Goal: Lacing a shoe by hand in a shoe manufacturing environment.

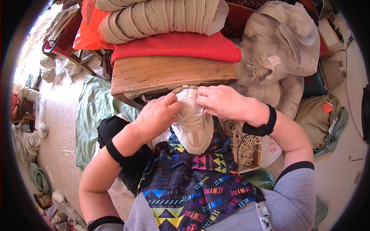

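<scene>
A beige shoe upper (196, 140) with laces (191, 122) across its front lies in my lap, toe toward me, its tongue end against the front of the wooden table. On its left edge, my left hand (160, 111) has its fingers curled against the eyelet side, gripping the upper; the fingertips are partly hidden. From the other side, my right hand (221, 101) pinches a pale lace end by the right-hand eyelets. The upper rests over my dark patterned apron (200, 184).
On the wooden table (169, 73) a red cloth (177, 48) lies under stacked beige shoe uppers (165, 19). Clear plastic bags (279, 38) bulge at the right. A box of loose laces (243, 148) stands by my right forearm. Green sheeting (90, 111) covers floor at the left.
</scene>
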The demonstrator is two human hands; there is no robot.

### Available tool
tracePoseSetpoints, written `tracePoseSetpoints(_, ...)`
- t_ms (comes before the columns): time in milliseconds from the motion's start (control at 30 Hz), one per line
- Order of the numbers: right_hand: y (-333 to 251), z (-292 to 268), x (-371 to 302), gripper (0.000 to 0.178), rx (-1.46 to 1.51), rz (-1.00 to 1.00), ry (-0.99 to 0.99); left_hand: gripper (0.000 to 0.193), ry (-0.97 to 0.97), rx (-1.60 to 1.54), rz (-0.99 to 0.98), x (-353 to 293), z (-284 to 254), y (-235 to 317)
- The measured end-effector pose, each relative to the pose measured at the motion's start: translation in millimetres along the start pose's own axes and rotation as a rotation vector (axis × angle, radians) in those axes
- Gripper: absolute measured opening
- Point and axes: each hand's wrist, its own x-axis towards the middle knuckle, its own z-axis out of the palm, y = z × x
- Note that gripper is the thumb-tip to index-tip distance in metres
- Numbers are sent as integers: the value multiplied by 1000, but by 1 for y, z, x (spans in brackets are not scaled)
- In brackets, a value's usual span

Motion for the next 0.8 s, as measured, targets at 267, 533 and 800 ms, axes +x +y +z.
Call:
tracePoseSetpoints(267,0,12,-11,13,635,334,-71,16,47,-183,-67,3,17,-12)
tracePoseSetpoints(533,-21,43,5,17,947,614,314,16,358,-669,-354,4,28,12)
tracePoseSetpoints(800,-21,9,14,14,559,341,125,23,282,-1378,-238,9,-53,34)
